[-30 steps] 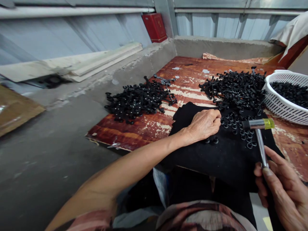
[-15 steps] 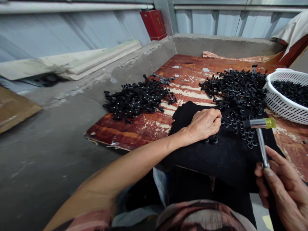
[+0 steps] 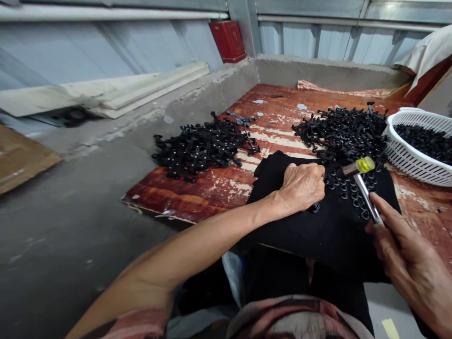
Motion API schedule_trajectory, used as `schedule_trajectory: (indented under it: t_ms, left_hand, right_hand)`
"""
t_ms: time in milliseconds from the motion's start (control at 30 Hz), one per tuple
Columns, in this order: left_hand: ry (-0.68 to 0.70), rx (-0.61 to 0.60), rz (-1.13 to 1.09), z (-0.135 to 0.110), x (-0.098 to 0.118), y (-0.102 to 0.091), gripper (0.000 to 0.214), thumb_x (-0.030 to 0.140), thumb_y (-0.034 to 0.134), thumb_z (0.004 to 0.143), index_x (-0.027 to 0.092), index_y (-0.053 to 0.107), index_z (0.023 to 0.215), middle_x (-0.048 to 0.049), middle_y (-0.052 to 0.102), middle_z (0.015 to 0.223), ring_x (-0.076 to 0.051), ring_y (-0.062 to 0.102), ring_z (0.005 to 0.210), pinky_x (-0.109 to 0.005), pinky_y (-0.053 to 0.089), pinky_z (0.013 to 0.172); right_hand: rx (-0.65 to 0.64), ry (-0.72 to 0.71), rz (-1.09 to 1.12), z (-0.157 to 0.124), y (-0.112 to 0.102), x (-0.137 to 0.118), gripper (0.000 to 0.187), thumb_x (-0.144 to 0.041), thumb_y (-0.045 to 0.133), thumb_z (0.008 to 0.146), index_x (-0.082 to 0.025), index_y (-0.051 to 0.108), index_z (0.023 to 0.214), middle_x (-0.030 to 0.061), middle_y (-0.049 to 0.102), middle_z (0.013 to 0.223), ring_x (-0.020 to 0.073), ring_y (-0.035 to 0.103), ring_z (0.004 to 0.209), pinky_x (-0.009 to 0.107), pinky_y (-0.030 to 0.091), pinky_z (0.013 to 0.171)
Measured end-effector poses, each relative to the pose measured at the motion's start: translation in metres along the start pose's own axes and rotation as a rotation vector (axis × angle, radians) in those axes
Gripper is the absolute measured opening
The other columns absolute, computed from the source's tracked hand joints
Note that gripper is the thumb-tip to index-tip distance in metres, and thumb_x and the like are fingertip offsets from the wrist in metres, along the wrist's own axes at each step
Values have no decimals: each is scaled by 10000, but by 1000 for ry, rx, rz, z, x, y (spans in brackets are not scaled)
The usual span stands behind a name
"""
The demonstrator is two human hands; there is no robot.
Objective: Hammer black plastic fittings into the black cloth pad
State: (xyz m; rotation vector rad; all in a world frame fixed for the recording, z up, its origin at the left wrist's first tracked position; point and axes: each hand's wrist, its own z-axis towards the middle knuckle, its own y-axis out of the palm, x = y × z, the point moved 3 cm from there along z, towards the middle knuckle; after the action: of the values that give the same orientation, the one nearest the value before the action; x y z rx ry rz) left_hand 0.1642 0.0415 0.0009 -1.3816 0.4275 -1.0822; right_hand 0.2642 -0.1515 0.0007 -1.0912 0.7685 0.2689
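My right hand is closed around the handle of a small mallet. Its head has a yellow end and a dark end, and hangs over rows of small round black parts. These rows lie on a black cloth. Over the same cloth, my left hand is closed, knuckles up, at the left end of the rows. What its fingers pinch, if anything, is hidden beneath them. One or more round black parts sit right below that hand.
Heaps of black jointed pieces lie on the worn red-brown board: a left pile and a right pile. A white basket of small black parts stands at the right. Behind is a red box on a concrete ledge.
My right hand has moved the mallet up and to the left, bringing its head closer to my left hand. The left hand has barely shifted. The camera view has tilted slightly.
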Motion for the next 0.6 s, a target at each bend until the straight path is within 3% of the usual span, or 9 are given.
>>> schedule_trajectory:
  t_ms: [67, 133, 300, 467, 600]
  left_hand:
    - [3, 6, 14, -1, 2, -1, 251, 191, 411, 830, 178, 661, 807, -49, 716, 877, -231, 667, 820, -358, 433, 716]
    - [-2, 3, 28, -2, 4, -2, 244, 175, 408, 813, 177, 652, 807, -50, 718, 875, -239, 673, 824, -359, 421, 704]
    - [-12, -4, 46, -2, 6, -3, 228, 186, 411, 819, 176, 639, 813, -50, 721, 878, -232, 674, 807, -352, 406, 692]
    - [-9, 16, 43, -3, 5, -2, 228, 198, 417, 829, 178, 644, 828, -58, 729, 899, -227, 671, 816, -346, 402, 693]
    - [6, 25, 37, -4, 5, 0, 231, 212, 422, 840, 174, 650, 844, -62, 726, 900, -232, 673, 823, -354, 412, 704]
  right_hand:
    - [10, -127, -67, 9, 0, -9, 484, -255, 451, 953, -199, 492, 1433, 106, 700, 975, 218, 688, 839, 372, 571, 777]
    - [31, -210, -111, 16, 3, -11, 513, -191, 433, 951, -203, 447, 1464, 116, 687, 1079, 211, 687, 894, 368, 558, 822]
    - [1, -283, -232, 25, 11, 1, 569, -150, 429, 917, -167, 427, 1485, 128, 687, 1000, 226, 679, 766, 331, 568, 631]
    - [27, -288, -226, 20, 5, -4, 600, -145, 438, 939, -261, 357, 1523, 107, 657, 1130, 218, 672, 889, 347, 563, 768]
    - [47, -296, -239, 18, 5, -10, 625, -135, 426, 922, -208, 337, 1536, 89, 632, 907, 208, 649, 730, 313, 565, 625]
